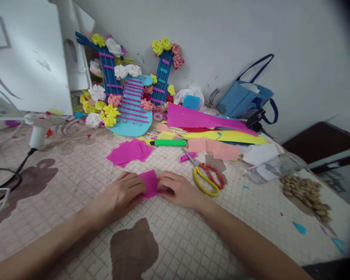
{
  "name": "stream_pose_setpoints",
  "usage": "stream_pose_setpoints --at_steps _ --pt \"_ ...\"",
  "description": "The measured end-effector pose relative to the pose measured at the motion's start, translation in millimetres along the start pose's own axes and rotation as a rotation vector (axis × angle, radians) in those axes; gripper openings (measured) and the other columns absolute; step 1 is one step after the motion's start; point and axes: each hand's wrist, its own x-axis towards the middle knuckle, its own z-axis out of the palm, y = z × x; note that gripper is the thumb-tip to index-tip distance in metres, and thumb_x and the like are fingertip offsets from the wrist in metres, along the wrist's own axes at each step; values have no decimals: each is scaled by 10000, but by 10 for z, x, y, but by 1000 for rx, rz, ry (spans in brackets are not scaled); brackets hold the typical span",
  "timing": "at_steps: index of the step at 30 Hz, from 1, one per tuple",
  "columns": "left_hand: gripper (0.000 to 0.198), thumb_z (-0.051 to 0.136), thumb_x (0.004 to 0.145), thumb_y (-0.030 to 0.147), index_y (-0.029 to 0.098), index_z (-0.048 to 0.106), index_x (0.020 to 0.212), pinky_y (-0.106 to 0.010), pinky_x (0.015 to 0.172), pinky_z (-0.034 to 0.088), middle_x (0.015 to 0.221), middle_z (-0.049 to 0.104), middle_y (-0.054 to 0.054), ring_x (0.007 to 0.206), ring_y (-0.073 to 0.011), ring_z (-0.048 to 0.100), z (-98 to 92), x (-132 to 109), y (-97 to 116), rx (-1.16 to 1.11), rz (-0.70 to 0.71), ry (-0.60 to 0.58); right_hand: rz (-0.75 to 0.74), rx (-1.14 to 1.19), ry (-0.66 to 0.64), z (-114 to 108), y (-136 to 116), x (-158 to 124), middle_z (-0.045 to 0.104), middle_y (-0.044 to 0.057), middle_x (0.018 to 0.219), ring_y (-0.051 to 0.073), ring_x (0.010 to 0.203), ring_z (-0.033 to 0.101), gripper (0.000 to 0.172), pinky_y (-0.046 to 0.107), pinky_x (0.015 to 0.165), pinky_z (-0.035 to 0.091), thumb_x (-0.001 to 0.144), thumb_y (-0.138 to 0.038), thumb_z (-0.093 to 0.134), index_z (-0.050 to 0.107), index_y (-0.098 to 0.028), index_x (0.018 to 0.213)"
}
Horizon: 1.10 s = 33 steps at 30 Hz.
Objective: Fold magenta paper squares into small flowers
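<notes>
A small piece of magenta paper (150, 182) lies on the tiled tablecloth (192, 241) between my two hands. My left hand (123, 194) presses on its left edge with curled fingers. Fingers pinched together, my right hand (179, 189) holds its right edge. A stack of magenta paper squares (130, 152) lies just beyond the hands. Red-and-yellow scissors (208, 177) rest right of my right hand.
A glue gun (39, 130) with cable stands at left. Paper-flower crafts (128, 97) lean on the wall. A green marker (169, 143), coloured sheets (210, 120), a blue bag (245, 99), a clear jar (275, 167) and nuts (305, 194) sit at right.
</notes>
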Motion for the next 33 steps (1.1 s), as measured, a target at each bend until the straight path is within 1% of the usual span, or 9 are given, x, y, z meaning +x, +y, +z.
stream_pose_setpoints --at_steps 6,10,13,16,19,22,25,29,33 --pt "137 575 845 124 187 566 966 -323 776 424 950 626 -40 876 -190 560 24 -12 -27 -33 -29 -8 -14 50 -38 -32 25 -19 570 39 933 150 881 560 127 271 778 458 813 -72 529 536 -198 821" --pt "67 571 837 109 168 561 867 -299 743 425 902 605 -40 837 -176 548 30 -12 -31 -83 -44 -13 -3 112 -113 -110 4 -41 564 37 958 144 889 561 145 270 789 457 798 -52 542 531 -195 823" --pt "95 525 853 88 163 574 822 -288 732 424 880 602 -42 826 -169 546 22 -9 -20 -95 -45 -12 65 130 -150 -176 -36 -54 548 40 980 152 903 550 131 279 789 458 804 -104 590 535 -199 876" --pt "109 513 867 99 165 584 818 -273 718 428 861 613 -36 793 -155 554 7 -1 -3 -125 -45 -20 77 163 -184 -201 -50 -60 542 35 989 145 909 550 129 275 794 456 811 -85 581 545 -199 860" --pt "105 506 866 96 164 578 831 -260 709 434 878 620 -33 786 -145 564 2 -1 7 -159 -39 -39 60 178 -177 -184 -43 -60 546 35 981 140 900 553 108 279 799 456 839 -88 556 553 -194 821" --pt "133 495 826 49 157 561 869 -241 673 436 867 605 -26 767 -135 560 14 -15 4 -200 -91 -22 47 172 -151 -154 -44 -61 548 35 957 141 882 554 106 278 778 459 835 -88 558 550 -191 813" --pt "146 476 799 29 152 551 821 -230 652 442 829 588 -21 739 -125 555 28 -33 -9 -220 -120 -1 36 161 -114 -136 -61 -76 556 35 931 148 870 552 107 281 758 463 822 -90 562 541 -194 810" --pt "201 452 792 10 160 579 834 -232 703 476 909 611 -40 815 -130 587 60 -55 -39 -219 -52 60 46 145 -67 -121 -103 -126 570 43 942 152 856 549 92 281 743 470 824 -116 566 541 -202 844" --pt "222 459 784 -3 164 583 863 -263 779 500 990 618 -57 908 -150 597 112 -72 -38 -264 -30 85 45 81 -102 -90 -136 -149 575 54 990 156 882 545 129 286 758 471 852 -155 565 562 -206 970"
